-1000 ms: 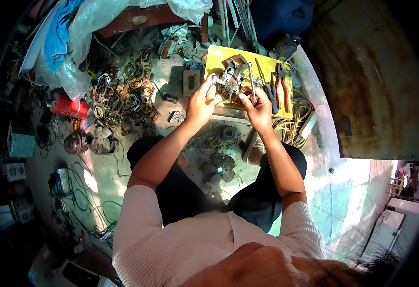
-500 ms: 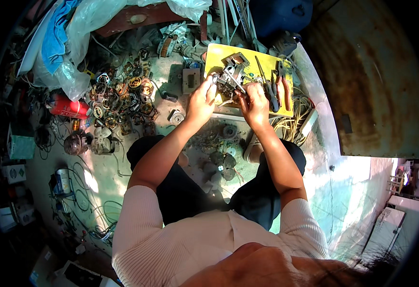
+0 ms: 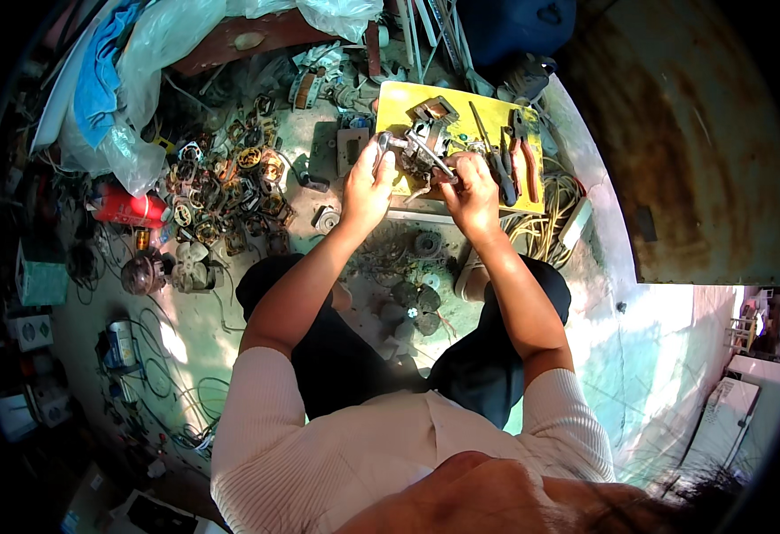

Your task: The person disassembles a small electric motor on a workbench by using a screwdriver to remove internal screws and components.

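My left hand (image 3: 369,185) is closed round a short shiny metal tool (image 3: 393,142); most of it is hidden, so its kind is unclear. Pinched in my right hand (image 3: 473,198) is a silver metal rod (image 3: 431,155), which slants up and left across a small dismantled motor (image 3: 439,135). The motor, with a dark steel frame and brownish windings, lies on a yellow board (image 3: 457,101). Just right of my right hand, on the same board, are a tool with dark blue handles (image 3: 505,182) and pliers with red handles (image 3: 531,173).
Left of the board is a heap of motor cores with copper windings (image 3: 234,182). Coiled cable (image 3: 532,233) lies at the board's near right corner. A rusty metal panel (image 3: 692,142) stands to the right. Round dark parts (image 3: 425,322) lie between my feet.
My left hand has shifted slightly left and down with the metal tool, away from the motor. My right hand keeps the rod in nearly the same place.
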### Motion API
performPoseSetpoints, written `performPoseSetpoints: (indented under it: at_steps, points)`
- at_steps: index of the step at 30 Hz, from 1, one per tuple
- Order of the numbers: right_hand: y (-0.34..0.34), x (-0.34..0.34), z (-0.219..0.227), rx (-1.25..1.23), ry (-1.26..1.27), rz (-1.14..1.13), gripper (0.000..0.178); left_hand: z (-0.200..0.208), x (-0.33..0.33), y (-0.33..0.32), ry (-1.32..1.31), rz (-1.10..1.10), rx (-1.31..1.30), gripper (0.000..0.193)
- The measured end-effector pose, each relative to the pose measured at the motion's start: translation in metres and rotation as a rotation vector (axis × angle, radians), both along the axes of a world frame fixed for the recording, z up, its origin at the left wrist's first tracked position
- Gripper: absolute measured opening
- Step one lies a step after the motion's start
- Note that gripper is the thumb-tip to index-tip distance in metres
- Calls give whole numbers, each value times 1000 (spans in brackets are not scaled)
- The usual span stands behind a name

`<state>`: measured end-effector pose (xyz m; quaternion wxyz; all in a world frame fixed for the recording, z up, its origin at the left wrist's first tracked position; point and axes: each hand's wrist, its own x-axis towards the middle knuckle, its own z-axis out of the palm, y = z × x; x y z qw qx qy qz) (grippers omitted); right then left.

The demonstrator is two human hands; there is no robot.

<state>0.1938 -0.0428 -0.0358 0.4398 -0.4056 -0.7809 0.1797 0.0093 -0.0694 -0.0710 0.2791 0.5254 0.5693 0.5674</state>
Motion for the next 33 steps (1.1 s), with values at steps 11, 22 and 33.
performPoseSetpoints:
  at_steps: [11,22,33]
  points:
    - [1,2,-3,-36,48,37,19,13,17,24,-521,-180,39,79]
    - [0,9,-2,-27,83,63,15,14,15,31,-571,-207,-45,71]
    - [1,3,1,38,130,83,14,13,14,30,-594,-189,-77,66]
